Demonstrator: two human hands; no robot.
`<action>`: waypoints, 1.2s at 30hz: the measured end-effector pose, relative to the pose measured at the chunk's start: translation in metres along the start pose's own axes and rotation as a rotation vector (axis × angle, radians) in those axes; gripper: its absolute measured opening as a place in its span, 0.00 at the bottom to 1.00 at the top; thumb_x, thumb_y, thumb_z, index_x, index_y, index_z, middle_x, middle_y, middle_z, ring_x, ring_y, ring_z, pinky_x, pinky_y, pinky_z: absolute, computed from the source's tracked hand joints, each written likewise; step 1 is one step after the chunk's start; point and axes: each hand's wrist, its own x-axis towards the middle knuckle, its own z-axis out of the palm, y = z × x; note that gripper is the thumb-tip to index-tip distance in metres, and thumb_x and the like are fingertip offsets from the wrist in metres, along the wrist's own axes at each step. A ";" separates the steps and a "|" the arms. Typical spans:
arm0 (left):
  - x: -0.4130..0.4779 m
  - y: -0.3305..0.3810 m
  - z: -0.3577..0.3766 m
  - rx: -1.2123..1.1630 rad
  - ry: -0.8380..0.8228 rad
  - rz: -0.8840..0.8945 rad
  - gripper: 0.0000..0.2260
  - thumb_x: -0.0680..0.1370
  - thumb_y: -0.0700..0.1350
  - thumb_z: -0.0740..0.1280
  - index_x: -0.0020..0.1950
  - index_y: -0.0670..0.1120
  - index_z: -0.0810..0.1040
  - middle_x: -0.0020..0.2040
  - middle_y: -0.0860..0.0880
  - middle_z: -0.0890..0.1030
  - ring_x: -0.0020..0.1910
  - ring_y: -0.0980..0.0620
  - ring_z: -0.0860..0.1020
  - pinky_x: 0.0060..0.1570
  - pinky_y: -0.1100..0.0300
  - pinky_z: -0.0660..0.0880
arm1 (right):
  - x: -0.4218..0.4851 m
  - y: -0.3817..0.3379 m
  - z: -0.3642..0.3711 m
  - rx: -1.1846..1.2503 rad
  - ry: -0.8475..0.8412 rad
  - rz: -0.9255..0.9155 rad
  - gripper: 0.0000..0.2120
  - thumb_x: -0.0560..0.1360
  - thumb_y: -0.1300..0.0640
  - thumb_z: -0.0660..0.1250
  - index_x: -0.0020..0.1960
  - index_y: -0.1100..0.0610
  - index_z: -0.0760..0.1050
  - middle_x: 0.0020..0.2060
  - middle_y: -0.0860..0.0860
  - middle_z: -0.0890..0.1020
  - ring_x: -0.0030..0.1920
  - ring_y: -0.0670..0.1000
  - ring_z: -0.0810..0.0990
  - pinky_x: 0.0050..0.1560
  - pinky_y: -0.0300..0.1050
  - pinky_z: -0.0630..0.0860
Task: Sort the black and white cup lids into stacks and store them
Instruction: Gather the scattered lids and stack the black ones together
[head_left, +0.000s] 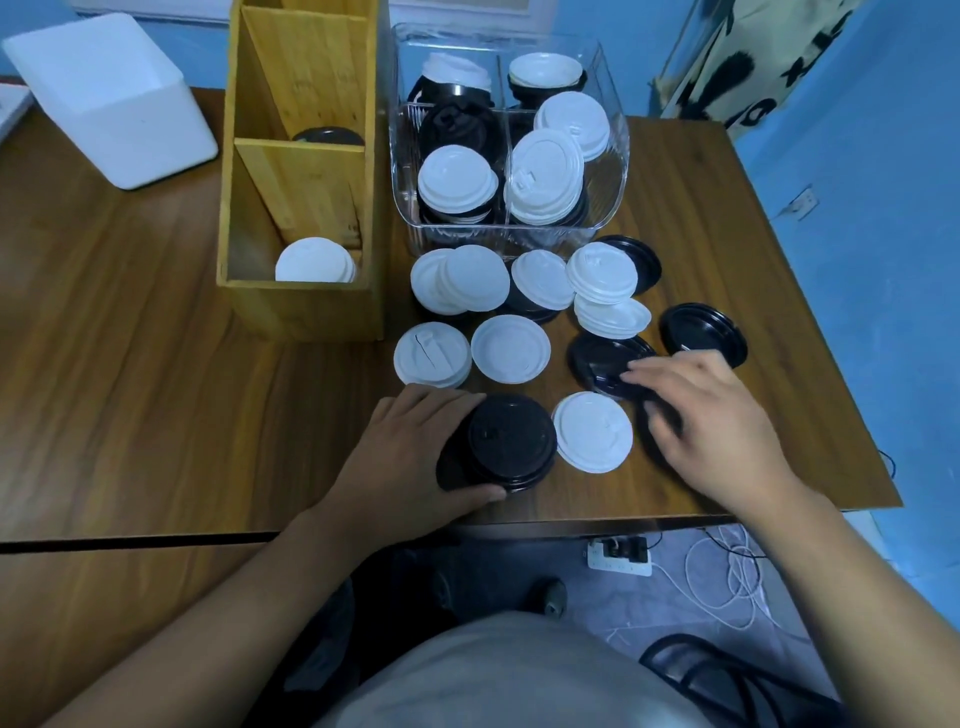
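The left hand (410, 457) curls its fingers round the black lid stack (511, 441) in front of the clear bin (401, 171); the right hand (717, 431), fingers loosely spread, touches one black lid (602, 358).

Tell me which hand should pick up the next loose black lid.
Right hand: its fingers are at the flat black plastic lid, while the left hand grips the black plastic lid stack.

no legible text or labels

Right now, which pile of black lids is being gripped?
The black stack nearest the table edge: the left hand wraps it. Other black lids lie flat farther back.
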 end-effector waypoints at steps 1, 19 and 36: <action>-0.001 0.000 0.000 -0.002 0.003 0.002 0.39 0.70 0.73 0.68 0.75 0.52 0.71 0.70 0.57 0.74 0.70 0.55 0.69 0.64 0.53 0.68 | 0.000 0.005 0.004 -0.039 -0.041 -0.014 0.17 0.73 0.64 0.73 0.61 0.54 0.81 0.57 0.47 0.83 0.58 0.55 0.75 0.55 0.55 0.76; -0.003 0.003 0.000 0.016 0.018 0.020 0.40 0.71 0.71 0.70 0.77 0.51 0.70 0.71 0.56 0.74 0.71 0.55 0.69 0.64 0.59 0.62 | -0.013 0.039 -0.011 0.298 -0.176 0.347 0.12 0.82 0.53 0.63 0.63 0.49 0.79 0.56 0.47 0.80 0.59 0.50 0.77 0.60 0.41 0.68; 0.000 -0.001 0.004 0.033 0.022 0.031 0.39 0.70 0.72 0.70 0.75 0.53 0.71 0.69 0.57 0.75 0.70 0.54 0.69 0.63 0.57 0.66 | -0.025 -0.031 -0.025 0.324 -0.009 0.102 0.35 0.68 0.38 0.77 0.69 0.53 0.76 0.68 0.47 0.76 0.69 0.51 0.72 0.72 0.47 0.67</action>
